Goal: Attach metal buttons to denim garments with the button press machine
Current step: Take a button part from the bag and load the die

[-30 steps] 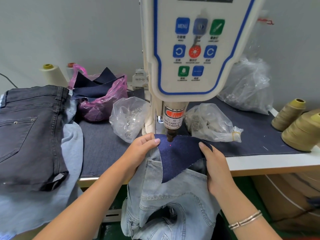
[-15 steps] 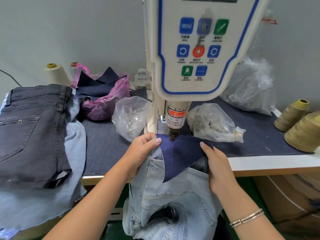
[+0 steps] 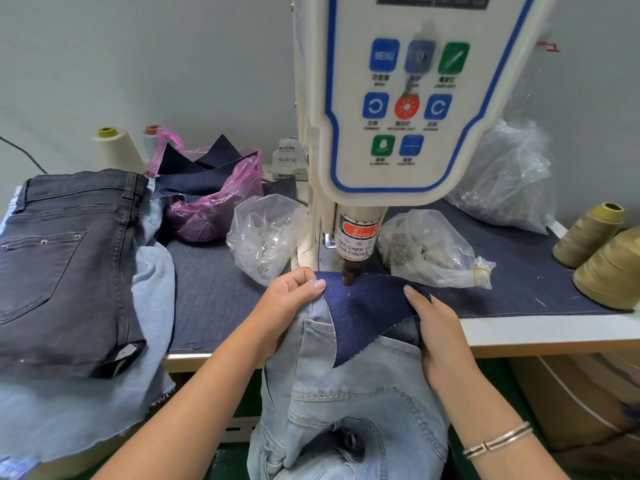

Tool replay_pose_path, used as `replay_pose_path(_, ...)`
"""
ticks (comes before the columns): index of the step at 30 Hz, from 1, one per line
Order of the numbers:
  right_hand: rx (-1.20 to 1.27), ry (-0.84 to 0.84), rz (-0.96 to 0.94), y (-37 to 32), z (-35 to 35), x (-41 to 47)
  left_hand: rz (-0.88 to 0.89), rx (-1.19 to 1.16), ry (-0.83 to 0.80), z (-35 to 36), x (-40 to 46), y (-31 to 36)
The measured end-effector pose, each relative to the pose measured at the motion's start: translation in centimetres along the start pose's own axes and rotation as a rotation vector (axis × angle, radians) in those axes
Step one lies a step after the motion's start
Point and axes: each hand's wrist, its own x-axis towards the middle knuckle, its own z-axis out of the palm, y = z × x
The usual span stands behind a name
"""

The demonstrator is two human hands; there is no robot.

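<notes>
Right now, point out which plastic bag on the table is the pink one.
The pink bag, left of the press behind the dark jeans, stuffed with dark navy denim pieces. The other three bags are clear and seem to hold small metal parts.

Crowded worktop [image 3: 554, 332] around the button press machine [image 3: 398, 98].
Clear plastic bags [image 3: 263, 237] flank the press head [image 3: 349, 271] on both sides; folded dark jeans [image 3: 69, 265] block the left, thread cones [image 3: 588, 233] the right; open cloth-covered strip lies between.
</notes>
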Motion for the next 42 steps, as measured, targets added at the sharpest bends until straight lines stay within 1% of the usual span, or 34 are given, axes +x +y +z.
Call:
replay_pose_path(10,-0.043,0.033,-0.039,0.0,-0.1,-0.1,0.002,-0.04,0.006,-0.1,0.1,-0.5)
replay_pose_path(17,-0.05,0.016,-0.039,0.1,0.0,-0.2,0.026,-0.069,-0.018,-0.2,0.0,-0.5)
replay_pose_path(20,-0.044,-0.02,-0.044,0.1,-0.1,-0.4,0.047,-0.111,-0.055,-0.3,-0.1,-0.6)
replay_pose_path(25,0.028,-0.16,-0.006,0.0,-0.7,-1.2,0.055,-0.157,-0.164,-0.5,-0.5,-0.6)
replay_pose_path(26,0.031,-0.192,0.007,0.0,-0.8,-1.3,0.058,-0.135,-0.183,-0.4,-0.5,-0.5)
replay_pose_path(30,-0.013,-0.296,0.057,0.2,-1.0,-2.1,0.083,0.082,-0.192,-0.1,-0.8,-0.4)
replay_pose_path(34,0.019,-0.368,0.05,0.5,-0.8,-2.9,0.057,0.149,-0.29,-0.6,-1.1,0.2)
replay_pose_path(37,0.04,-0.394,-0.006,0.5,-0.8,-3.4,0.053,0.211,-0.302,-1.4,-1.1,1.0)
replay_pose_path(40,-0.065,-0.442,-0.076,0.2,-0.3,-4.1,0.018,0.328,-0.376,-2.1,-1.4,3.1)
replay_pose_path(42,-0.159,-0.471,-0.123,-0.1,0.2,-4.3,-0.013,0.481,-0.437,-1.8,-1.8,5.3)
